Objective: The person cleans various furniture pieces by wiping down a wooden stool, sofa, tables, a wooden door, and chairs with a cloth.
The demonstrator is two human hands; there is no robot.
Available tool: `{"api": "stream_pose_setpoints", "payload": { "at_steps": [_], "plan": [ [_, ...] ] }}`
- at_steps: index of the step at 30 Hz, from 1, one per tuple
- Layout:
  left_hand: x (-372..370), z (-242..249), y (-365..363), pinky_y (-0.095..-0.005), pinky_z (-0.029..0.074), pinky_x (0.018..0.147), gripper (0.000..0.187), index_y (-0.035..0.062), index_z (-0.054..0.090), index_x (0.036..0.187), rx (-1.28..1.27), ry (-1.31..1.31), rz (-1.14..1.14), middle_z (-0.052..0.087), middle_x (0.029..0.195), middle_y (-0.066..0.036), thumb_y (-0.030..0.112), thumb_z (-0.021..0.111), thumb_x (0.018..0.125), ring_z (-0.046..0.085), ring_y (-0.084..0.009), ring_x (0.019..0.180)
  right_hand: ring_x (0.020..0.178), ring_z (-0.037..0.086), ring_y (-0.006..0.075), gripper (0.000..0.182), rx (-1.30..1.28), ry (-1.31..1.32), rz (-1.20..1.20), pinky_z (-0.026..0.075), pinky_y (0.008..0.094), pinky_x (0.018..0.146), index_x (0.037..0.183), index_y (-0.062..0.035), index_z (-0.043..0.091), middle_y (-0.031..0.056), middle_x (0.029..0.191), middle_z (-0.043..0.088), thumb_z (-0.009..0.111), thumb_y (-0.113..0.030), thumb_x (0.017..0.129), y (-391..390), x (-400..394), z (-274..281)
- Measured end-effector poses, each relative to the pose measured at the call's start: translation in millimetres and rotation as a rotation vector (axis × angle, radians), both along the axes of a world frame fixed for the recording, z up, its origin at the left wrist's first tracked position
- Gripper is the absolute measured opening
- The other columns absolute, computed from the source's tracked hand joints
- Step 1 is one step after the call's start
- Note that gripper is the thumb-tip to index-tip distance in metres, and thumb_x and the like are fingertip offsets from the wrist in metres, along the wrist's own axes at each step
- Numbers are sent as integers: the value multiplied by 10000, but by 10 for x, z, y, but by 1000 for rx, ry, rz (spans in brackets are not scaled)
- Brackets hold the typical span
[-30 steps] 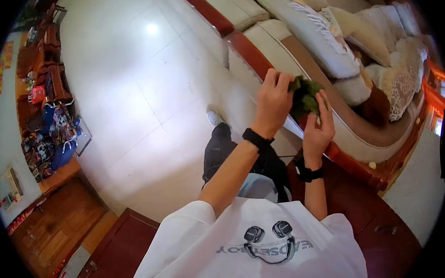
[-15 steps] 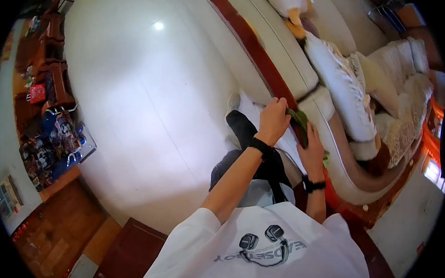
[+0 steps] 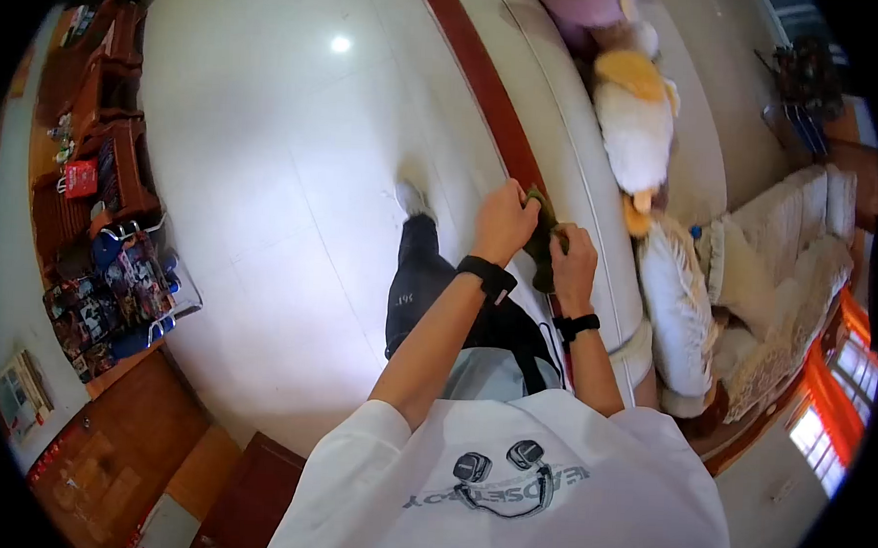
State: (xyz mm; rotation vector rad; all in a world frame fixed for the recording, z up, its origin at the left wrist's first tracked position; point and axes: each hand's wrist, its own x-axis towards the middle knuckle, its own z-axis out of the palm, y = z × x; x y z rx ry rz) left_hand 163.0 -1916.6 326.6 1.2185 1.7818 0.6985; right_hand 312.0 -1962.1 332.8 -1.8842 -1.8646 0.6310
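A dark green, soft-looking strip, perhaps folded cloth (image 3: 538, 244), hangs between my two hands in front of my body. My left hand (image 3: 505, 223) pinches its upper left part, with thumb and fingers closed. On the other side, my right hand (image 3: 575, 265) has its fingers curled onto the right edge of the same green cloth. Both wrists wear black bands. Just beyond the hands runs the sofa's dark red front trim (image 3: 486, 85), with the cream seat (image 3: 564, 108) to its right. Part of the green cloth is covered by my fingers.
A white and yellow plush toy (image 3: 636, 136) and a fringed white cushion (image 3: 672, 318) lie on the sofa. Pale tiled floor (image 3: 267, 169) stretches to the left. Wooden chairs (image 3: 125, 172) and a patterned bag (image 3: 115, 279) line the left side.
I have stepped forward along the sofa, one foot now farther out. The sofa and cushions have shifted in view, and the plush toy shows more fully. Both hands still hold the green cloth.
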Motion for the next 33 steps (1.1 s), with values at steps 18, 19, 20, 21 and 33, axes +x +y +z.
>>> {"api": "stream_pose_setpoints", "payload": {
  "at_steps": [18, 19, 20, 21, 33],
  "plan": [
    [-2243, -198, 3310, -481, 539, 835, 340, -9, 740, 925, -283, -82, 19, 691, 868, -274, 302, 608, 891, 684, -429, 902, 849, 662, 426, 96, -25, -40, -51, 515, 460, 756, 949, 32, 689, 253, 893, 685, 639, -31, 897, 4171, -2195, -204],
    [-2340, -244, 3573, -481, 539, 835, 340, -9, 740, 925, -280, -79, 21, 691, 868, -274, 302, 608, 891, 684, -429, 902, 853, 668, 423, 98, -30, -7, -56, 520, 450, 761, 953, 31, 695, 258, 897, 688, 643, -29, 895, 4454, -2322, -221],
    [-2451, -256, 3824, -479, 541, 836, 338, -11, 739, 929, -297, -73, 6, 693, 869, -270, 298, 609, 885, 684, -431, 895, 857, 674, 419, 101, -41, 25, -62, 525, 440, 765, 957, 31, 701, 263, 900, 691, 648, -26, 893, 4693, -2444, -222],
    [-2547, -302, 4079, -477, 543, 837, 338, -14, 737, 933, -309, -68, -10, 695, 869, -267, 294, 611, 879, 684, -433, 888, 857, 674, 419, 101, -40, 26, -61, 525, 440, 765, 957, 31, 701, 263, 900, 691, 648, -26, 893, 4916, -2552, -233],
    [-4240, -123, 6629, -497, 475, 655, 364, -73, 630, 781, -103, -204, 126, 620, 723, -278, 270, 587, 895, 626, -450, 700, 779, 637, 268, 131, -269, 205, -42, 501, 376, 728, 985, 15, 566, 168, 842, 652, 635, -93, 957, 7184, -4062, -514]
  ]
}}
